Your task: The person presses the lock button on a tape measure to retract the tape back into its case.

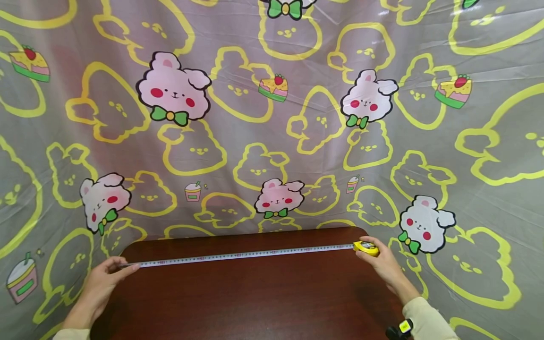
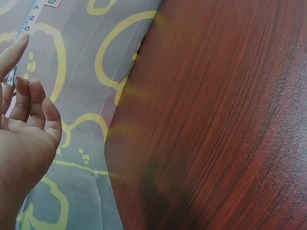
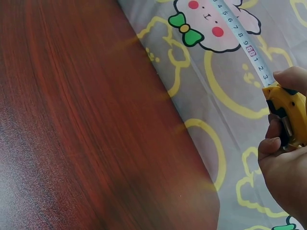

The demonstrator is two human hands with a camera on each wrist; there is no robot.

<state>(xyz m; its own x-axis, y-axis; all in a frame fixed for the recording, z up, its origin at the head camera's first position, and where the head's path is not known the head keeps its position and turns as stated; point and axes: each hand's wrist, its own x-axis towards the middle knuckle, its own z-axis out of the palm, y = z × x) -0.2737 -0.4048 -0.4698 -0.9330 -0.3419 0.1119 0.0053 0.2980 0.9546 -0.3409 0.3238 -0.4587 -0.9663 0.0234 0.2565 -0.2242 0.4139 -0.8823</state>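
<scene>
A yellow tape measure (image 1: 366, 248) is held in my right hand (image 1: 384, 267), fingers and thumb curled round its case. Its white blade (image 1: 255, 255) runs out straight to the left, above the dark red-brown table (image 1: 255, 297). At the far end of the blade, my left hand (image 1: 102, 283) pinches the tip between thumb and fingers. In the left wrist view, the low numbers of the blade (image 2: 26, 28) show beside the thumb. The right wrist view has the yellow case (image 3: 290, 115) in the palm, with the blade leaving it near a red 60 mark.
A grey curtain (image 1: 238, 132) printed with yellow outlines and white bunny faces hangs behind and around the table. The table's rounded back edge lies close to it. A dark strap with a yellow-faced device (image 1: 405, 326) sits on the right sleeve.
</scene>
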